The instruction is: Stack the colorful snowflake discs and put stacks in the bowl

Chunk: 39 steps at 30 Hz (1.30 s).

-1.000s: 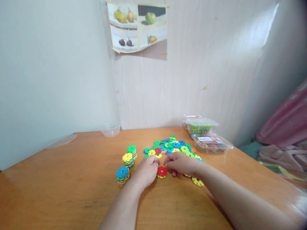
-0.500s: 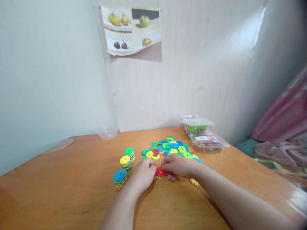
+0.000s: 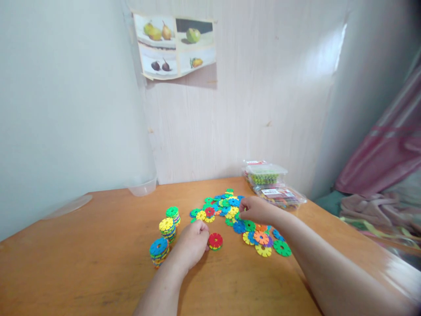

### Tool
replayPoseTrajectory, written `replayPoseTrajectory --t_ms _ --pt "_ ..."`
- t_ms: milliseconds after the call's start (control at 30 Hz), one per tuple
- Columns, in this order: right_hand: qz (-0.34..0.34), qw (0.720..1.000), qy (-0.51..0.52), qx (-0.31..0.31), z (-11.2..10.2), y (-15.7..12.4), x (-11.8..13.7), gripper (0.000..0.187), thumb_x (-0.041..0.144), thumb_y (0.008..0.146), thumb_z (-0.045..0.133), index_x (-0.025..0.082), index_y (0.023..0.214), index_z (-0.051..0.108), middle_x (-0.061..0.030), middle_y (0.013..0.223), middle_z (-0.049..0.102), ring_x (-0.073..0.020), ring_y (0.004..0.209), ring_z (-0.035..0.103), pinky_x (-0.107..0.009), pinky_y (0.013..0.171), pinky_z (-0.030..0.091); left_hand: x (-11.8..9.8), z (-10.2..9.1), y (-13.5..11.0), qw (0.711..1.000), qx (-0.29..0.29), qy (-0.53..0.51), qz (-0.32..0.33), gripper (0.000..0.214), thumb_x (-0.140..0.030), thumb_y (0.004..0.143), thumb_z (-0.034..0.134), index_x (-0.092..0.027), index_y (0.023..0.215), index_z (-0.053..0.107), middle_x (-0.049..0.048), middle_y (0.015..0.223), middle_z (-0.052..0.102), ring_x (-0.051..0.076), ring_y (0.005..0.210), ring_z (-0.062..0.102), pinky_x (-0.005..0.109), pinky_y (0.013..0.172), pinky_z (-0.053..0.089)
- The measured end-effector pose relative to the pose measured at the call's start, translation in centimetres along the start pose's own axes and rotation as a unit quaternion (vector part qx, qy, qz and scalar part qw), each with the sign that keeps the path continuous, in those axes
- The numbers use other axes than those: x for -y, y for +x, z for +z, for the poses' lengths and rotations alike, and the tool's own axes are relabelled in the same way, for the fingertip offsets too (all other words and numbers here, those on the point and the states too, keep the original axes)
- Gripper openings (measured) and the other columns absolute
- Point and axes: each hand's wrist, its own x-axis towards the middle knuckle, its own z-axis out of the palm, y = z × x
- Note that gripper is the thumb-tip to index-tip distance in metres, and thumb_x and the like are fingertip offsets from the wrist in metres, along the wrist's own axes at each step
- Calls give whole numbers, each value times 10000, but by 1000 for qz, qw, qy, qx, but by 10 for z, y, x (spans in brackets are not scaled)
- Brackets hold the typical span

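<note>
The orange-brown wooden worktop is smooth with a soft sheen, scuffed towards its near edge; the multicoloured, notched round discs look smooth plastic; the transparent lidded boxes, far right corner, glossy plastic.

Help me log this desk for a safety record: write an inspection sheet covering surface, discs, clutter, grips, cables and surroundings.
Surface: wooden table, with dark scuff marks.
Discs: blue-topped stack, yellow-topped stack and green-topped stack at left; lower red-topped stack near the middle; loose discs spread in a pile.
Clutter: clear bowl, clear lid, filled clear boxes towards the back.
Grips: left grip curled beside the red-topped stack, contact unclear; right grip at the loose discs, hold unclear.
Cables: nothing seen.
Surroundings: fruit pictures on the wall; pink cloth at right.
</note>
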Motion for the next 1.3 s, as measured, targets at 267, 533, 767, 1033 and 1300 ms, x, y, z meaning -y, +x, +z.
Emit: replayPoseTrajectory --t_ms 267,533,767,1033,1300 --pt "-3 990 -134 37 10 -6 3 426 529 585 762 220 848 632 -27 862 679 -195 730 592 -247 539 302 1 -1 0 1000 5 -4 5 167 -169 797 411 -210 805 573 0 644 657 155 660 650 213 543 366" --pt "0 991 -132 32 14 -2 6 258 364 646 709 205 830 622 -23 854 684 -174 729 590 -237 519 287 -1 -1 -1 1000 7 -9 1 164 -163 792 410 -207 795 567 -5 632 648 149 659 645 209 555 370" --pt "15 976 195 95 19 -5 24 133 194 739 564 168 613 534 29 517 575 -79 473 507 -178 446 326 1 0 1 1000 8 -8 3 146 -167 784 426 -209 789 567 0 649 658 158 666 649 211 545 369" --pt "26 897 377 230 50 -8 38 64 120 766 540 168 743 577 27 523 645 -72 410 565 -131 413 448 5 1 5 1000 15 -4 11 164 -186 789 435 -204 778 597 3 668 676 156 656 637 215 537 365" --pt "42 891 389 230 61 -7 36 67 103 762 549 169 750 548 3 567 674 -96 445 617 -170 449 518 7 1 6 1000 17 3 22 141 -159 759 464 -200 752 599 -10 639 658 143 633 626 207 526 343"
